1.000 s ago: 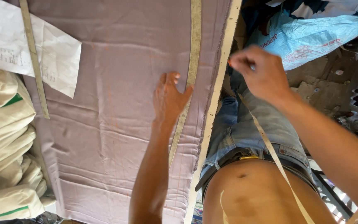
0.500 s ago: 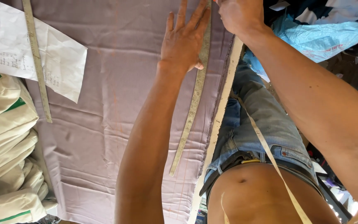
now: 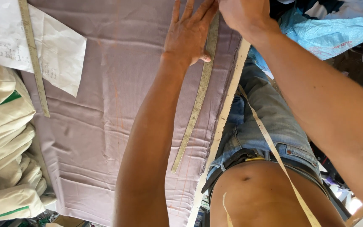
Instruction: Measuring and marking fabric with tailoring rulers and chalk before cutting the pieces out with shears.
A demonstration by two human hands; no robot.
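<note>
Head view, looking down over a work table. Curved ruler (image 3: pixel 198 101) lying flat on the mauve cloth (image 3: pixel 106 126), close to the table's right edge, running from the far end down toward the near side. Left hand (image 3: pixel 190 35) spread wide, palm down, fingers splayed, pressing the ruler's far part against the cloth. Right hand (image 3: pixel 242 14) at the far right corner of the cloth, just beside the ruler's upper end, closed as if pinching something small; too cropped to tell what, if anything, sits in it. Faint orange lines (image 3: pixel 117 96) already drawn down the cloth left of the arm, so some marking looks done; no fresh line visible along the ruler's edge, so that stroke seems still to come, and no cutting yet. Measuring tape (image 3: pixel 269 143) hanging over the jeans, clear of the table. Farther out, a straight ruler (image 3: pixel 34 63) across a white paper sheet (image 3: pixel 59 50) at the far left corner. Folded cream garments (image 3: pixel 5 138) stacked along the left edge.
</note>
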